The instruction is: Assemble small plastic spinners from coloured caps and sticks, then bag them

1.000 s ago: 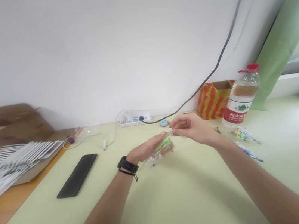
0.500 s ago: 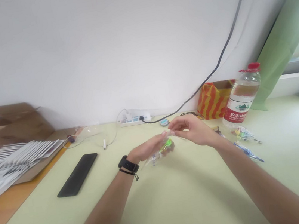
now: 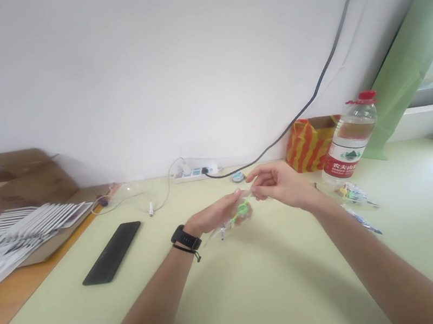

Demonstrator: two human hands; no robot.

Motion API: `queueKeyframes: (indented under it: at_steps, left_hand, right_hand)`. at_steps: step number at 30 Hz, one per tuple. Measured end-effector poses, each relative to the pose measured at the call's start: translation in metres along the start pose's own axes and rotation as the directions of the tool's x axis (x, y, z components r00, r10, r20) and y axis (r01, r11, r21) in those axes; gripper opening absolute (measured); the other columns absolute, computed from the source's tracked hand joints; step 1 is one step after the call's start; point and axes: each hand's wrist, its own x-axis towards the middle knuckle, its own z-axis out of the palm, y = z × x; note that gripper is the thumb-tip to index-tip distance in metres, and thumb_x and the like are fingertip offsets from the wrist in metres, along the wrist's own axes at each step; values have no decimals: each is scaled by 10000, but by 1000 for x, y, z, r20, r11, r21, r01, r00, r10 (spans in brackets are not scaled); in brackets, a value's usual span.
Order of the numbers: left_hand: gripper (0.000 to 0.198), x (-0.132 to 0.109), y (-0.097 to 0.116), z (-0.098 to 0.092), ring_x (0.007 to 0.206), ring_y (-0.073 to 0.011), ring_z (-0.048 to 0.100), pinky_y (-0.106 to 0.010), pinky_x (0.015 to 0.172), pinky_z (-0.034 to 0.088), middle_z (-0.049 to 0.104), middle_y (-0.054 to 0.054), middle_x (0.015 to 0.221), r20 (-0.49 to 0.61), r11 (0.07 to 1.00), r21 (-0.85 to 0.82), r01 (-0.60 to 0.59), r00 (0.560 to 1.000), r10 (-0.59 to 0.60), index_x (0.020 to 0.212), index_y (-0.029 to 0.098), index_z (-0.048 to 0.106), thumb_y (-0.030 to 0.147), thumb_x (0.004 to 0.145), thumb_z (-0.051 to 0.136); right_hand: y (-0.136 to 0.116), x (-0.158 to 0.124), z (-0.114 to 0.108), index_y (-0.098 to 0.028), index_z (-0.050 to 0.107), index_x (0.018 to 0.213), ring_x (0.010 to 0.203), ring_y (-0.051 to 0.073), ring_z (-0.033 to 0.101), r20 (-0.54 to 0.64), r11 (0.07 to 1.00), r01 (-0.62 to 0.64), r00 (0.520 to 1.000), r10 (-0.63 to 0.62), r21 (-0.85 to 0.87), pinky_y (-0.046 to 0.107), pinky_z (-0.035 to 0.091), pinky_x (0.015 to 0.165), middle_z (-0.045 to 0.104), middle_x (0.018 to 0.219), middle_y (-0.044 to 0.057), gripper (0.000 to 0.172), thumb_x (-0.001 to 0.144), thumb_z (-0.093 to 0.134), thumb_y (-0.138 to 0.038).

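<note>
A clear plastic bag (image 3: 227,227) with small green, blue and white pieces inside lies in the grip of my left hand (image 3: 219,211), held above the table. Its contents are too small to name, though a bright green piece (image 3: 242,209) shows through. My right hand (image 3: 280,187) pinches the bag's upper edge between thumb and fingers, close to the left thumb. A black watch (image 3: 186,238) and a dark cord are on my left wrist.
Right of my hands, several small bagged pieces (image 3: 353,195) lie before a water bottle (image 3: 345,147) and a striped bag (image 3: 308,144). A black flat object (image 3: 111,253), white stacked items (image 3: 26,230) and a cardboard box (image 3: 29,175) are left. A power strip (image 3: 195,171) sits by the wall.
My right hand has shifted slightly to the right along the bag's edge and still pinches there. The left hand stays almost in place with the bag.
</note>
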Motion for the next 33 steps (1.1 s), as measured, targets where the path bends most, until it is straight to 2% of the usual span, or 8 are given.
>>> queueKeyframes:
  at_steps: [6,11,16,22,25,29,31,33]
  left_hand:
    - [520,1,1,0,786,-185,497,-333,769,432,570,-59,896,78,995,-96,26,997,-19,1001,181,653,627,1016,387]
    - [516,2,0,-2,785,-187,492,-335,747,417,567,-59,910,105,994,-107,37,994,-26,1106,196,630,619,1030,345]
    - [556,1,-1,-5,763,-190,525,-338,765,431,604,-64,894,49,991,-109,75,996,-70,1103,186,646,622,1033,309]
    - [720,-3,-8,-15,881,-282,665,-382,799,467,706,-171,1049,176,925,-314,215,970,-165,1291,164,584,732,977,272]
    - [757,-7,-16,-18,954,-302,658,-364,795,471,706,-171,1065,230,889,-388,243,960,-162,1286,151,628,772,874,491]
    - [564,-11,-25,-23,851,-233,639,-314,728,471,682,-108,963,110,923,-358,143,988,-110,1109,145,724,455,668,890]
    - [436,-11,-26,-28,792,-197,638,-295,685,482,679,-88,925,-25,920,-382,93,993,-111,1041,148,730,374,704,889]
    - [340,-9,-25,-35,811,-179,661,-285,705,519,694,-79,954,-239,879,-477,-24,966,-103,1031,167,720,390,798,828]
  right_hand:
    - [-3,1,20,-168,723,996,666,192,706,70,998,-63,995,65,-20,274,528,579,771,791,46,181,878,666,-293]
    - [-18,-8,6,-215,679,1223,914,216,740,148,1000,-27,989,26,4,352,562,856,777,970,56,424,1049,382,-463]
    - [-18,-12,-12,-273,541,1393,996,225,719,243,976,182,959,-148,-121,408,479,1021,777,941,13,511,901,679,-293]
    - [-16,-8,-6,-240,632,1199,928,203,707,51,930,316,949,-312,-186,422,458,1027,747,837,-5,390,863,510,-82]
    - [-16,-7,-5,-229,657,1104,902,225,704,-71,928,327,936,-344,-177,424,490,974,731,815,13,312,860,505,-107]
    - [-3,1,-10,-238,641,1154,1070,242,683,-240,936,326,906,-349,-131,420,487,1007,736,1057,59,303,876,538,-174]
    - [13,8,-13,-238,624,1189,1145,234,655,-338,951,286,889,-308,-114,409,489,1012,700,1194,76,317,890,526,-195]
    - [33,16,-12,-211,648,1105,1079,227,670,-373,972,196,898,-232,-133,400,516,953,715,1110,82,256,907,487,-203]
